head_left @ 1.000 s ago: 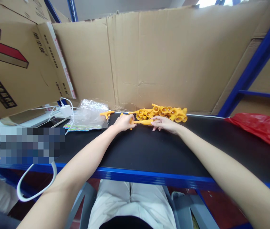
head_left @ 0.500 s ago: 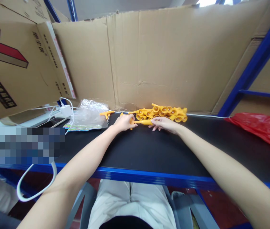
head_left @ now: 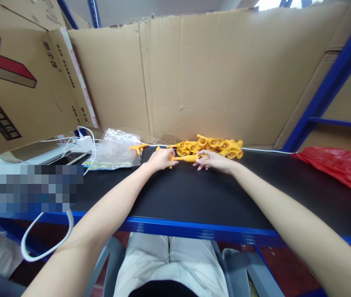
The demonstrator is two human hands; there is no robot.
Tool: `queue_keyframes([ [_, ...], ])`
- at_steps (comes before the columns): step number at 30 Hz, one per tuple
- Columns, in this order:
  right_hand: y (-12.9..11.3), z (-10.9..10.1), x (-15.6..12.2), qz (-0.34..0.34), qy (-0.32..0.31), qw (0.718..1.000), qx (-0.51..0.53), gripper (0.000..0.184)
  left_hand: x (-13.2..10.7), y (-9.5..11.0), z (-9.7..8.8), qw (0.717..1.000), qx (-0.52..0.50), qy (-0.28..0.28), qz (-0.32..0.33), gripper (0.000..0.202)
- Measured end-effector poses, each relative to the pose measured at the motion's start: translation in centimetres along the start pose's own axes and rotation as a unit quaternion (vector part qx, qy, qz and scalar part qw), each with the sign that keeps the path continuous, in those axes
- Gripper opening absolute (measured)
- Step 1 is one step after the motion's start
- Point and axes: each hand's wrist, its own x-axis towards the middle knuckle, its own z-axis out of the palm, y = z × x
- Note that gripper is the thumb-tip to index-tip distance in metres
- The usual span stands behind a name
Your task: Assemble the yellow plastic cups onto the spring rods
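My left hand (head_left: 163,159) is closed around a yellow T-shaped handle (head_left: 171,166), much of it hidden by the fingers. From it a yellow rod-like piece (head_left: 189,158), narrow and ridged at the left and wider at the right, lies level between my hands. The fingertips of my right hand (head_left: 211,160) pinch its wide right end. Just behind sits a pile of yellow trumpet-shaped parts (head_left: 214,142) with open round mouths. To the left lies a yellow T-handled corkscrew (head_left: 138,149) with a metal spiral.
A clear plastic bag (head_left: 113,152) lies left of the corkscrew, near a white charger (head_left: 85,143) with cables. A red plastic bag (head_left: 336,167) is at the right. Cardboard (head_left: 209,78) walls the back of the black tabletop (head_left: 194,198), edged by a blue beam (head_left: 188,227).
Almost nothing differs. The fingers of my right hand have shifted slightly at the wide end of the yellow piece, while my left hand stays in place.
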Motion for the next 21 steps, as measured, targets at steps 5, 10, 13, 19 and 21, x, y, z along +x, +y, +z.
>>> queue_keyframes([
  [5,0.08,0.11,0.17,0.003,0.008,1.000,-0.004,0.031,0.01,-0.04,0.05,1.000,0.000,0.003,0.001,0.035],
  [10,0.50,-0.01,0.53,-0.001,0.006,1.000,-0.008,0.033,-0.05,0.00,0.09,1.000,-0.001,0.003,-0.002,0.035],
  [13,0.50,-0.01,0.57,0.000,0.006,1.000,-0.011,0.031,-0.09,0.05,0.05,1.000,-0.001,0.002,-0.001,0.034],
  [19,0.35,0.07,0.53,0.000,0.002,1.000,-0.017,0.032,-0.06,0.08,-0.02,1.000,-0.002,0.004,0.002,0.034],
  [21,0.32,0.07,0.45,0.002,0.004,1.000,-0.015,0.038,-0.04,0.09,-0.02,1.000,-0.002,0.005,0.005,0.033],
])
